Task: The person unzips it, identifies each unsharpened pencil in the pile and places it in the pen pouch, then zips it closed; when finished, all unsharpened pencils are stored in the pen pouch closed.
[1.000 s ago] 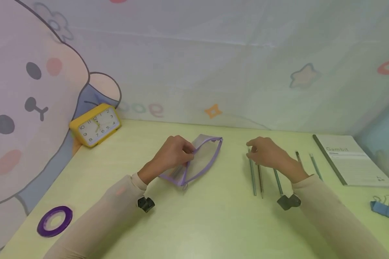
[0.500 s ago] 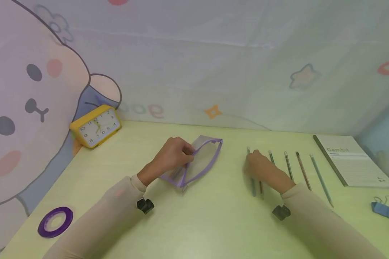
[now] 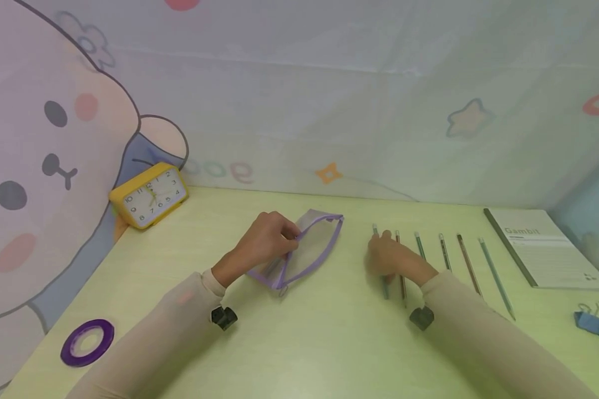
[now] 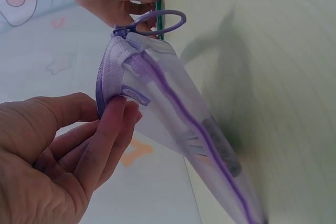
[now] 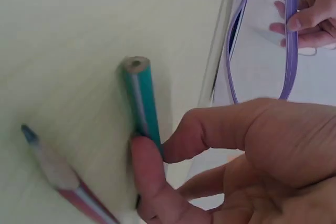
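Note:
My left hand pinches the rim of a translucent zip pencil pouch with purple edging, whose mouth gapes open. Something dark shows through the pouch wall in the left wrist view, with a ring pull at the zip's end. My right hand pinches the leftmost green pencil between thumb and fingers. Its flat, unsharpened end juts past the fingertips in the right wrist view. Beside it lies a red pencil, point showing, partly covered by the right hand in the head view.
More pencils lie in a row to the right, among them a brown pencil and a teal pencil. Beyond are a notebook and a blue binder clip. A yellow clock and purple tape roll sit at left.
My right hand has come down and leftward onto the leftmost green pencil, gripped it and shifted it slightly left. The left hand and pouch have stayed nearly still.

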Available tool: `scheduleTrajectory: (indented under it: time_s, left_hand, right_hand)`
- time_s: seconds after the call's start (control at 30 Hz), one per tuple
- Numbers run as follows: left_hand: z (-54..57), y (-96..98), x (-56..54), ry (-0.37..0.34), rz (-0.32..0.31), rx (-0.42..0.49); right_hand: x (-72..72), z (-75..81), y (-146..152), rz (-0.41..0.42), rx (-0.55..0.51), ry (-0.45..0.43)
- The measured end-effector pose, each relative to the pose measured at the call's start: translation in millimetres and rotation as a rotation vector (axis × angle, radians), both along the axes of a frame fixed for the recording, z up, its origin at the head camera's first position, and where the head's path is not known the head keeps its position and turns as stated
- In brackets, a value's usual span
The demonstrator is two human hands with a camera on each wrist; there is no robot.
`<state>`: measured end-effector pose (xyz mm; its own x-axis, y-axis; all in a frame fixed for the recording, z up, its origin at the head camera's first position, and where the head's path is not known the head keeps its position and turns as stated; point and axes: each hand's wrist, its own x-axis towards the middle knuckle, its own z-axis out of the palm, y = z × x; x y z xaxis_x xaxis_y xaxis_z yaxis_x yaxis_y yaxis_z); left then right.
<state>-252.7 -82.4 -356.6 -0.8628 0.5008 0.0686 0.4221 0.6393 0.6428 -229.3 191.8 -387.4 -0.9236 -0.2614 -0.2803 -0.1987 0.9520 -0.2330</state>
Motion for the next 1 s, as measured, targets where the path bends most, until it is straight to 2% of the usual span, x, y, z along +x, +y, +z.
scheduleTrajectory:
  time_s: [0.1,0.17,0.27,0.37,0.47,0.53,0.63,0.77,0.87,1.0]
  left_hand:
    - [-1.3,-0.4,-0.2,0.008,-0.004,0.004]
    - [-1.7,-0.7,-0.2,0.01,-0.005,0.005]
    - [-1.6,-1.2,-0.2,0.009,-0.002,0.009]
    - [-1.1,-1.6,-0.3,0.006,-0.004,0.011]
    - [-1.0,-1.5,-0.7,0.002,-0.005,0.011]
    - [-0.3,-1.6,-1.2,0.004,-0.008,0.013]
    - [1.0,-2.7,-2.3,0.017,-0.018,0.019]
    - [2.0,-3.6,-3.2,0.012,-0.02,0.025]
    - [1.5,-2.7,-3.2,-0.002,-0.02,0.025]
    - [1.1,-1.2,-2.4,0.001,-0.026,0.02]
  right_hand:
    - [-3.3,0.0,3.6,-0.034,-0.031,-0.031]
    - [-4.6,0.1,8.1,-0.057,-0.108,-0.063]
    - [-4.9,2.4,16.3,-0.095,-0.304,-0.154]
    - [-1.8,11.6,23.8,-0.128,-0.546,-0.235]
    - [3.9,28.9,25.2,-0.098,-0.74,-0.3]
    - [8.0,41.1,21.2,-0.063,-0.826,-0.347]
    - [11.0,49.5,9.0,-0.018,-0.96,-0.491]
    - [9.5,36.2,-12.4,-0.008,-1.06,-0.652]
    - [4.2,18.8,-28.0,-0.006,-1.074,-0.636]
    - [-7.6,2.6,-46.8,-0.003,-1.089,-0.526]
